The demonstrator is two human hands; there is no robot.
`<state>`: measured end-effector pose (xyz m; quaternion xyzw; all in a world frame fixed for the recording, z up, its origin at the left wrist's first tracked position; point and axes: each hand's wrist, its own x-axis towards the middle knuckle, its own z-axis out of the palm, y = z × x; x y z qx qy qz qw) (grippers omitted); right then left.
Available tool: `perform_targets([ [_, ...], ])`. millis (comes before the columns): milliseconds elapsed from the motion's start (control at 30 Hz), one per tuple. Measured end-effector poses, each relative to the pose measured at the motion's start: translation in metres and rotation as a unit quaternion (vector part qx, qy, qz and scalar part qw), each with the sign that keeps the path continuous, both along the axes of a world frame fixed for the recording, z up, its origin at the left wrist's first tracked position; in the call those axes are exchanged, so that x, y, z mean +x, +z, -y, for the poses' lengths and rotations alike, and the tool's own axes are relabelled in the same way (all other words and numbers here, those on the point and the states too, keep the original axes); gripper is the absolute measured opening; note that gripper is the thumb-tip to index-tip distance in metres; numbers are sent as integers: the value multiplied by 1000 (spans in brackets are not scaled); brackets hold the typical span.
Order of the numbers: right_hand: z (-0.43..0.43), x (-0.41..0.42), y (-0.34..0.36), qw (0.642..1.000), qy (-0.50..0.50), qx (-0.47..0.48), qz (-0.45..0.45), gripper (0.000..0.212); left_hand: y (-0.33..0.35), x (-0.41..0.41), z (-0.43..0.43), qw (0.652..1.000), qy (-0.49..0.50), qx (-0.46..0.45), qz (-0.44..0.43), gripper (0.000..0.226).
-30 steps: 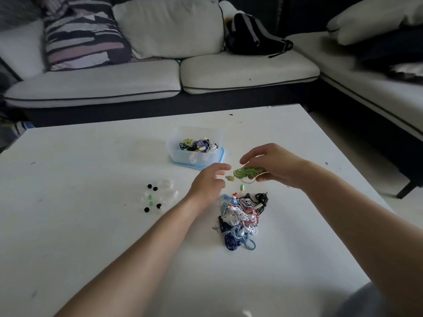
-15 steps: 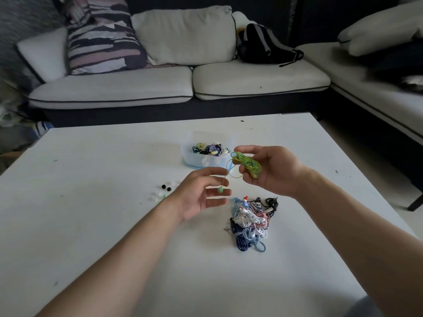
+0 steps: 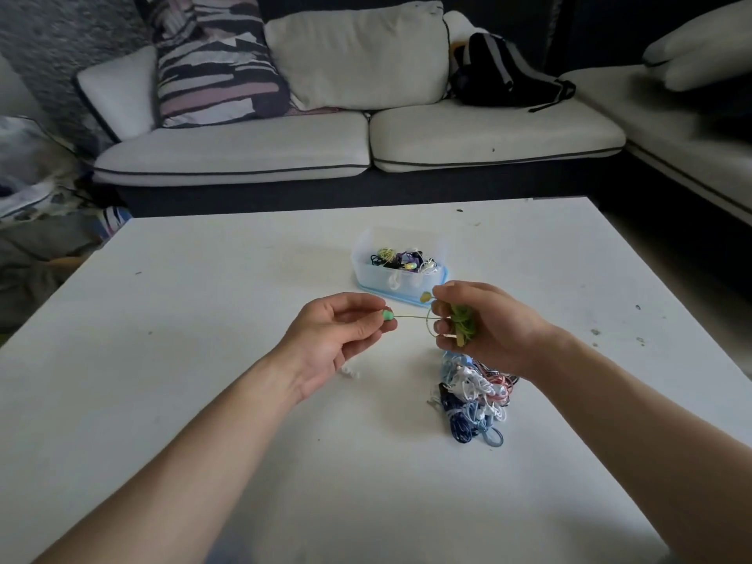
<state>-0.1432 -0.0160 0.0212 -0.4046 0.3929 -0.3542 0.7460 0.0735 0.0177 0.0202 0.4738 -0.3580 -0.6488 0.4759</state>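
My right hand (image 3: 484,327) grips a coiled bundle of green earphones (image 3: 463,325) above the white table (image 3: 203,319). My left hand (image 3: 337,339) pinches the green earbud (image 3: 388,315) at the end of the cable, which runs taut between both hands. A second, yellowish earbud (image 3: 425,296) sticks out by my right thumb. Under my right wrist lies a tangled pile of earphones (image 3: 476,400) in white, blue, red and black. A clear plastic box (image 3: 401,266) with several wound earphones stands just beyond my hands.
A small white bit (image 3: 350,373) lies on the table under my left hand. Behind the table runs a white sofa (image 3: 358,144) with cushions and a black bag (image 3: 504,75). The table's far edge is near the sofa; clutter sits on the floor at left.
My left hand took hold of the dangling green earbud and drew its cable out leftward. My right hand turned and lowered a little with the coil. The camera tilted up.
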Motion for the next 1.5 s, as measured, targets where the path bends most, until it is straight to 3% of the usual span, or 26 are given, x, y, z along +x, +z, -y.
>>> perform_targets([
  [100, -2, 7, -4, 1000, -9, -17, -19, 26, -1, -10, 0, 1000, 26, 2, -3, 11],
  [233, -4, 18, -5, 996, -51, -60, -50, 18, -4, -17, 5, 999, 43, 2, 28, 10],
  [333, -5, 23, -5, 980, -52, -133, -141, 28, -9, -18, 8, 998, 52, 17, 38, 6],
  [500, -7, 28, -8, 941, -52, -226, -245, 7, -13, -17, 10, 997, 49, 28, 48, 3],
  [667, -1, 28, -14, 931, -57, -231, -276, 7, -13, -14, 15, 998, 2, 28, 59, 9],
  [733, 3, 27, -16, 942, -81, -206, -251, 6, -11, -3, 21, 994, 5, 13, 104, 10],
  [867, 9, 26, -22, 958, -89, -152, -225, 10, -24, 47, 38, 952, 82, -12, 295, 7],
  [1033, 9, 30, -34, 970, -63, -102, -213, 12, -66, 81, 41, 835, 14, -19, 550, 10],
  [1233, 7, 38, -45, 971, -41, -78, -221, 11, -89, 77, 38, 794, 4, -66, 604, 15],
  [1500, 4, 39, -43, 972, -29, -70, -224, 8, -94, 67, 43, 777, -32, -74, 624, 14],
])
